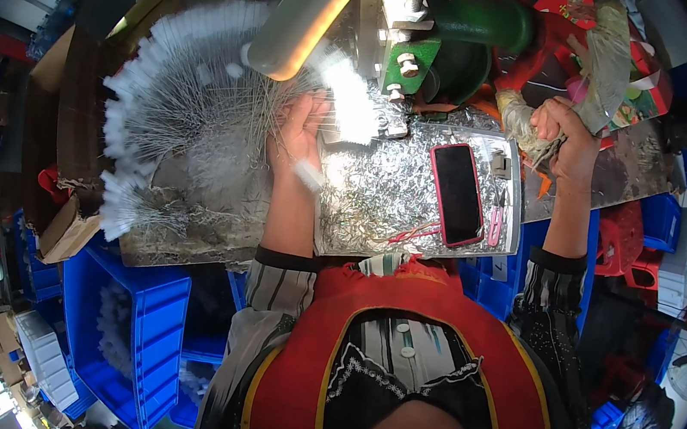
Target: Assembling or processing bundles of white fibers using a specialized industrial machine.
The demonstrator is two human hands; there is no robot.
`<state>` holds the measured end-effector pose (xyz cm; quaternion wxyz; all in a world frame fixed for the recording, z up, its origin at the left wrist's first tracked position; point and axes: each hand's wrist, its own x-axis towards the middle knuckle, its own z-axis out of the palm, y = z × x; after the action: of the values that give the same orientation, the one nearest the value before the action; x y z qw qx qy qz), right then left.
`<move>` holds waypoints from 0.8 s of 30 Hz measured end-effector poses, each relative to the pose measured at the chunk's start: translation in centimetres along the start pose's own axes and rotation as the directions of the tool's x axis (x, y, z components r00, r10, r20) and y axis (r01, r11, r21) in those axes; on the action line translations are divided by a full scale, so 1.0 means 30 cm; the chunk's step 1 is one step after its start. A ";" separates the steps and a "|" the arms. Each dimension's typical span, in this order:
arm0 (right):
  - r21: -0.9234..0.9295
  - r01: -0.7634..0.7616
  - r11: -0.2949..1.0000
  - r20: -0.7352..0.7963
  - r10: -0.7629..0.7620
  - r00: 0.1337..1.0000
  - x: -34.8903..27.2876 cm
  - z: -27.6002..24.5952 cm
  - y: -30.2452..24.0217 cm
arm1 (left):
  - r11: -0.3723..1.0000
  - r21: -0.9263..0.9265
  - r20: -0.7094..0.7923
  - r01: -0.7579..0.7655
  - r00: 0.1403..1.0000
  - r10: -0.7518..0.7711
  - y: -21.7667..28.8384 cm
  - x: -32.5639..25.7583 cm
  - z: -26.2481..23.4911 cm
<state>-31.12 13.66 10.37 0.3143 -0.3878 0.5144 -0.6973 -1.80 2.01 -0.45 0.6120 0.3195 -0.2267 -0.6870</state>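
Because the left hand [296, 128] sits just beside the green press [477, 24] while the right hand [574, 141] is on what looks like its cloth-wrapped handle [516, 116], a badly timed pull could nip the fingers. The right hand is closed firmly around that grip; the left is curled among thin metal stems [200, 113], and glare hides whether it pinches one. White-tufted brushes [152, 50] fan out in a crowded heap on the tabletop [182, 252], mostly left of the left hand, so their stems could tangle. Between the hands, a phone [455, 195] and a small pink tool [496, 224] lie on a foil-covered tray [362, 208], where a knock could slide them. Nearer the body than the left hand, a blue bin [157, 346] contains white fluffy pieces [113, 327].
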 end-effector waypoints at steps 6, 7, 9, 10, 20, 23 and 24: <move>-0.002 -0.120 0.993 -0.028 0.119 0.992 0.008 0.017 -0.058 | 1.000 0.008 -0.015 -0.001 1.000 0.001 0.003 -0.003 0.004; -0.017 -0.132 0.991 -0.023 0.131 0.991 0.010 0.021 -0.058 | 1.000 0.009 -0.019 -0.004 1.000 0.004 0.003 0.000 0.000; 0.003 -0.027 1.000 -0.019 0.027 0.999 0.005 -0.008 -0.010 | 1.000 0.018 -0.015 0.001 1.000 -0.001 0.004 0.001 0.006; 0.026 0.076 0.997 -0.016 -0.076 0.997 0.002 -0.018 0.029 | 1.000 0.017 -0.012 0.001 1.000 -0.001 0.008 -0.002 0.012; -0.005 -0.005 1.000 -0.086 0.005 0.996 -0.006 0.007 0.015 | 0.950 0.283 0.018 0.134 0.989 -0.145 0.065 -0.017 0.024; -0.002 -0.054 0.999 -0.062 0.054 0.997 0.003 0.018 -0.021 | 0.980 0.164 0.048 0.110 0.992 -0.119 0.062 -0.026 0.028; 0.009 -0.057 0.998 -0.048 0.057 0.997 0.008 0.007 -0.020 | 0.989 0.095 0.018 0.110 0.994 -0.112 0.055 -0.029 0.035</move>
<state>-31.07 13.52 11.04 0.3230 -0.3547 0.5300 -0.6992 -1.37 2.55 1.59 0.5545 0.3522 -0.2478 -0.7121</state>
